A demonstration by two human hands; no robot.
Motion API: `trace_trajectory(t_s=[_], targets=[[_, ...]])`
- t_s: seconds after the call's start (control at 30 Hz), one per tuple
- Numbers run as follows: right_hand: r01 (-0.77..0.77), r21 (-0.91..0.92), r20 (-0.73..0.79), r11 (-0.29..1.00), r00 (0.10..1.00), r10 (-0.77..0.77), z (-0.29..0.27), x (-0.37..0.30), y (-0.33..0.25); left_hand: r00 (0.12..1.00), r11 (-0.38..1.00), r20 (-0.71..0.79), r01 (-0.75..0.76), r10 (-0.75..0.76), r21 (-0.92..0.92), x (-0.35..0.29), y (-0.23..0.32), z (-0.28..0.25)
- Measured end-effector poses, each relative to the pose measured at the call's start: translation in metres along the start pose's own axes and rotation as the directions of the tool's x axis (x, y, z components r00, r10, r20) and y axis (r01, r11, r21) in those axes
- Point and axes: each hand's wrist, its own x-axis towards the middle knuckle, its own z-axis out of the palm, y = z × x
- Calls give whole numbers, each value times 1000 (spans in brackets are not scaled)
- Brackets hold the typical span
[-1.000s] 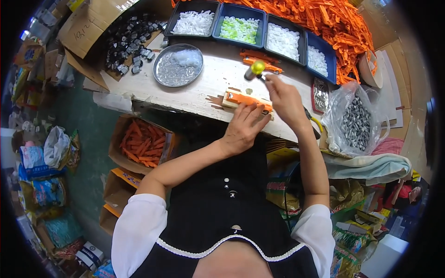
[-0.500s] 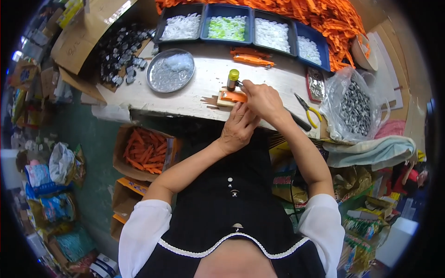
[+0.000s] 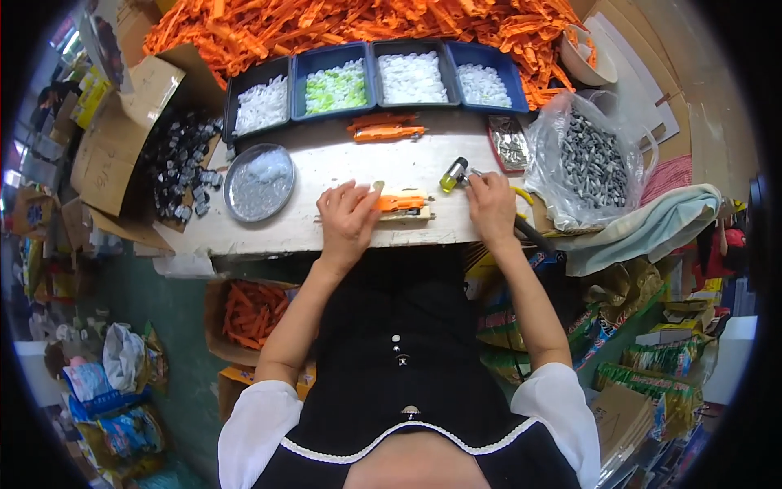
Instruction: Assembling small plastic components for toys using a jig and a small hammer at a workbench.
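Observation:
My right hand (image 3: 492, 210) is closed around a small hammer (image 3: 453, 174) with a yellow-green face; its dark handle runs out below my palm. To the left, my left hand (image 3: 349, 224) has thumb and forefinger brought together at a small pale greenish piece (image 3: 379, 186). Just right of those fingertips, an orange plastic part (image 3: 399, 202) with dark bits on it lies on a pale block (image 3: 425, 213) near the bench's front edge. Two similar orange parts (image 3: 389, 132) lie farther back. Behind my right hand, the yellow-handled pliers (image 3: 523, 196) are mostly hidden.
Trays of small white and green pieces (image 3: 334, 85) stand before an orange heap (image 3: 366, 20). A round metal dish (image 3: 259, 183) and dark clear pieces (image 3: 183, 163) are left. Right are a red-edged tray (image 3: 509, 143) and a bag of grey pieces (image 3: 582, 159).
My hands have moved apart. My right hand has carried the hammer rightward, off the orange part; my left hand has shifted to that part's left end. The view has also shifted.

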Motion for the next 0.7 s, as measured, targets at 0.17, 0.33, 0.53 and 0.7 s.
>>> trace_trajectory(t_s=[0.17, 0.33, 0.53, 0.7], targets=[[-90, -39, -16, 995, 996, 89, 37, -27, 24, 971, 957, 24, -232, 239, -175, 4, -23, 20], [-89, -98, -33, 991, 996, 86, 32, -19, -3, 969, 971, 116, -205, 219, -122, 33, -36, 3], [-113, -57, -37, 992, 993, 111, 17, -23, 2, 865, 848, 170, -498, 472, 178, 93, -47, 47], [-109, -41, -31, 993, 994, 108, 20, -21, 2, 928, 944, 216, -324, 305, 57, 87, -71, 62]])
